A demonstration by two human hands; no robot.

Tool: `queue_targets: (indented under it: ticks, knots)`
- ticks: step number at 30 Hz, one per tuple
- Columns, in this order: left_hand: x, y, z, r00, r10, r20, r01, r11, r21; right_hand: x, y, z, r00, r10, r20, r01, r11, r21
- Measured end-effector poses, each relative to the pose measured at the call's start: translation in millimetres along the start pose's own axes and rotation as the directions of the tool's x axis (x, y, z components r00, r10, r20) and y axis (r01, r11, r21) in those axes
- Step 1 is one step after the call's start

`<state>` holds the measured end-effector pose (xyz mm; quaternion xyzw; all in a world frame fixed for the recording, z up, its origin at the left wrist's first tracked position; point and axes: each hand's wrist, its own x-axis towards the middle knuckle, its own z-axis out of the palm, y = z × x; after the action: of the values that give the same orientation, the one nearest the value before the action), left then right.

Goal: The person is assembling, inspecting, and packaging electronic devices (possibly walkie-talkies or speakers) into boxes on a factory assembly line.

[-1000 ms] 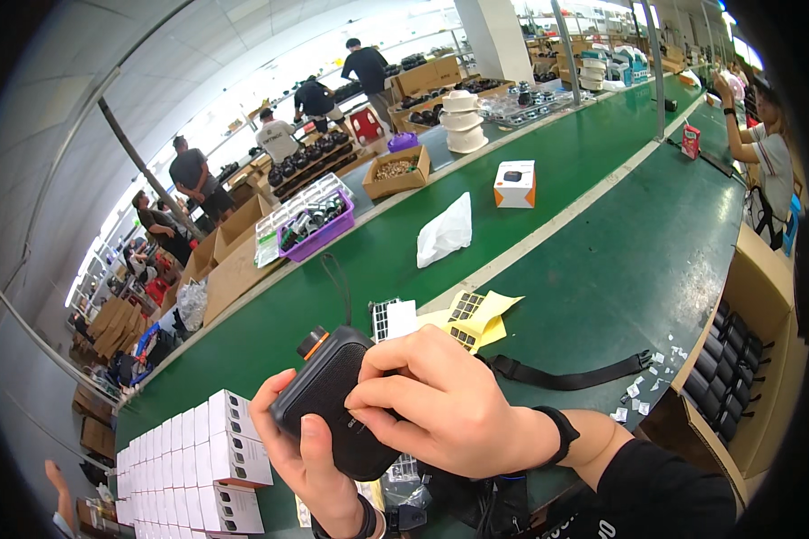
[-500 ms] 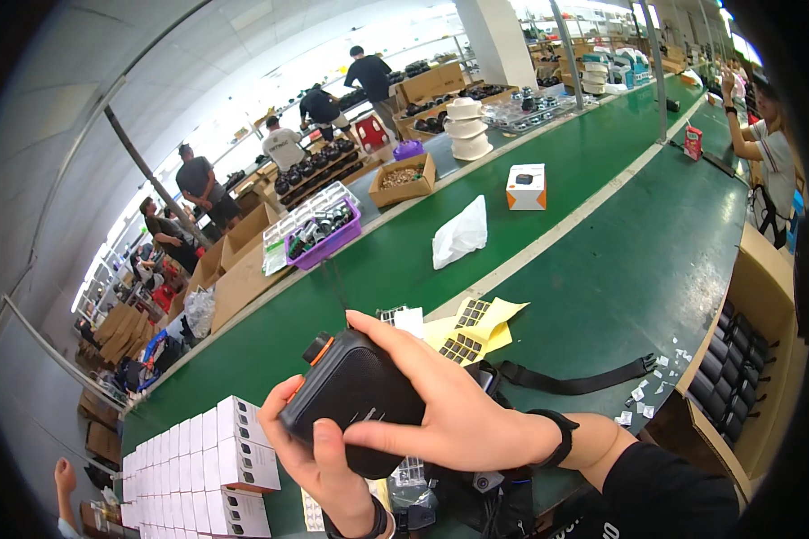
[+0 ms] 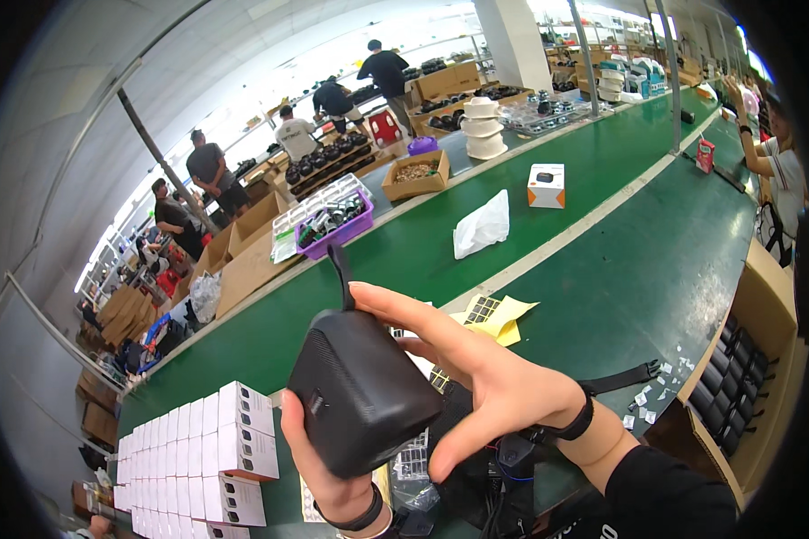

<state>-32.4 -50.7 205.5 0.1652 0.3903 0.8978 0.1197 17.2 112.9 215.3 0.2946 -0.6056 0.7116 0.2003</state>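
A black, boxy portable speaker (image 3: 355,395) with rounded edges and a fine mesh face is tilted between my hands over the bench. My left hand (image 3: 319,476) supports it from below and the left, its thumb along the side. Around the far right side reaches my right hand (image 3: 503,386), index fingertip at the top edge by the base of a black strap (image 3: 340,274). The right thumb is stretched out near the speaker's lower right corner. The speaker hides some of the left fingers. Beyond my right hand lies a yellow sticker sheet (image 3: 512,319) with dark squares.
White boxes (image 3: 184,458) are stacked at the lower left. An open carton (image 3: 768,287) at the right holds several black speakers. A black buckled strap (image 3: 625,377), paper scraps (image 3: 643,400), a white bag (image 3: 483,225) and a single box (image 3: 546,186) lie on the green bench. People work farther back.
The speaker has turned in my hands: its orange-ringed knob is out of sight and its strap now stands up. My right thumb has come off the front face.
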Motion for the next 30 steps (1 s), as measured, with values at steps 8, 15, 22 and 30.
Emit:
queue_targets:
  ticks: [8,15,22,30]
  knots:
    - [17,-6,-20,0.921,-0.338,0.192,0.374,0.904,-0.207,7,8,-2,0.994,-0.092,0.066,0.113,0.866,-0.488]
    - [11,-20,-9,0.952,0.190,0.239,-0.266,0.901,0.342,7,6,1,0.942,0.311,-0.128,-0.254,0.907,0.335]
    - [13,-11,-24,0.964,0.205,0.171,-0.240,0.946,0.216,5,12,24,0.916,0.379,-0.133,-0.290,0.853,0.434]
    - [12,-15,-2,0.857,0.465,0.222,-0.513,0.719,0.469,5,31,33,0.919,0.346,-0.188,-0.199,0.820,0.537]
